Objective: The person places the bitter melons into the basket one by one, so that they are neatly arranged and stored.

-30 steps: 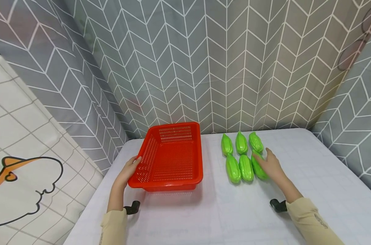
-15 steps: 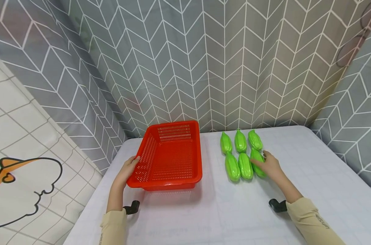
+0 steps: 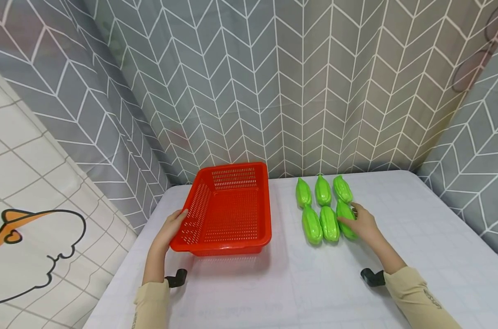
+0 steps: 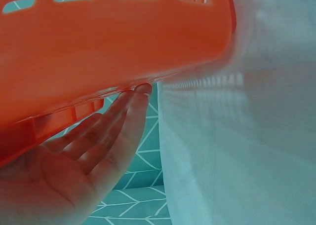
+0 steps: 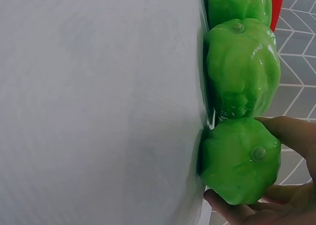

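Note:
On the left, a red plastic basket (image 3: 234,214) with perforated walls sits on the table. My left hand (image 3: 169,230) grips its left rim, the thumb over the edge. In the left wrist view the fingers (image 4: 116,136) reach along the outside of the basket, their tips touching it. To the right lie several glossy, ridged green fruits in two rows. My right hand (image 3: 363,224) holds the front-row rightmost green fruit (image 3: 345,221). In the right wrist view, thumb and fingers are on opposite sides of that fruit (image 5: 237,161), which still lies on the table.
The front-row middle fruit (image 3: 329,224) lies close beside the held one, and the back-row right fruit (image 3: 342,189) touches its far end. A white cloth covers the table (image 3: 298,288). A grey patterned curtain (image 3: 249,91) hangs behind the table.
The right hand has shifted slightly, its fingers settling around the front right fruit. The left hand stays on the basket rim. Basket and fruits look unmoved on the table.

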Action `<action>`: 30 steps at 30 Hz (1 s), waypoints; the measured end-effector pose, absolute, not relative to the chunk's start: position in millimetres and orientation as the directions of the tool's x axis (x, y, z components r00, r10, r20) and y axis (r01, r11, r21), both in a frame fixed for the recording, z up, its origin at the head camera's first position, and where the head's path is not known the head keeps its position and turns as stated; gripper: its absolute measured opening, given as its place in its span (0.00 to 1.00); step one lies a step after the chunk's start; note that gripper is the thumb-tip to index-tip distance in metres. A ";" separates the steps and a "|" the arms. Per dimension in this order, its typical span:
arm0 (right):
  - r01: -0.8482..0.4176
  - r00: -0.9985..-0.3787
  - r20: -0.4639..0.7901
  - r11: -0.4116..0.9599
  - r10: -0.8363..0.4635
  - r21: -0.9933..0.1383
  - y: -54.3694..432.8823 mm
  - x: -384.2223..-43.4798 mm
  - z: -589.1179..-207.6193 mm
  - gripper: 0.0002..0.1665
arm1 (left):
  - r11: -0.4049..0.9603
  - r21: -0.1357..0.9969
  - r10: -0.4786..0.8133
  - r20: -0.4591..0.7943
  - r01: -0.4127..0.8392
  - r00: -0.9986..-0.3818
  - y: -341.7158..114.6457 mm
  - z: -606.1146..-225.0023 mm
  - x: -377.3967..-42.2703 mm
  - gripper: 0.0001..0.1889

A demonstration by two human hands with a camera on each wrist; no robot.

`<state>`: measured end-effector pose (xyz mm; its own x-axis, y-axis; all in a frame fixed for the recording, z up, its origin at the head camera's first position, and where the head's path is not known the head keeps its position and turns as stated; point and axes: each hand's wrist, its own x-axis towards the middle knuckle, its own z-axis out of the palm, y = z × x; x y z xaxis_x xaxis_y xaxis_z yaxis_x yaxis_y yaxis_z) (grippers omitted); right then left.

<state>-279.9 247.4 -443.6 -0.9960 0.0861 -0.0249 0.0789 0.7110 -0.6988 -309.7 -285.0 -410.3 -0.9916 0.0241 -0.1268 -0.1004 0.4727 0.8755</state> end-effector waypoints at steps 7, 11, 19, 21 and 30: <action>0.066 -0.996 -0.008 0.722 0.083 -0.688 249.5 -281.4 -446.7 0.44 | 0.468 0.878 0.022 -0.127 -0.102 -0.992 -284.7 -410.6 -310.3 0.33; 0.067 -0.996 -0.006 0.726 0.086 -0.684 251.2 -281.7 -447.7 0.44 | 0.471 0.876 0.021 -0.125 -0.101 -0.992 -284.2 -410.4 -310.4 0.34; 0.036 -0.997 0.029 0.725 0.076 -0.688 255.6 -279.1 -442.3 0.43 | 0.465 0.879 0.021 -0.124 -0.100 -0.992 -282.9 -408.5 -309.4 0.33; 0.029 -0.997 0.035 0.725 0.074 -0.688 256.6 -278.8 -438.9 0.42 | 0.460 0.882 0.023 -0.124 -0.099 -0.992 -282.9 -408.2 -309.1 0.33; 0.020 -0.996 0.052 0.737 0.074 -0.675 258.8 -284.6 -428.0 0.43 | 0.441 0.891 0.024 -0.132 -0.108 -0.991 -283.6 -408.5 -310.2 0.33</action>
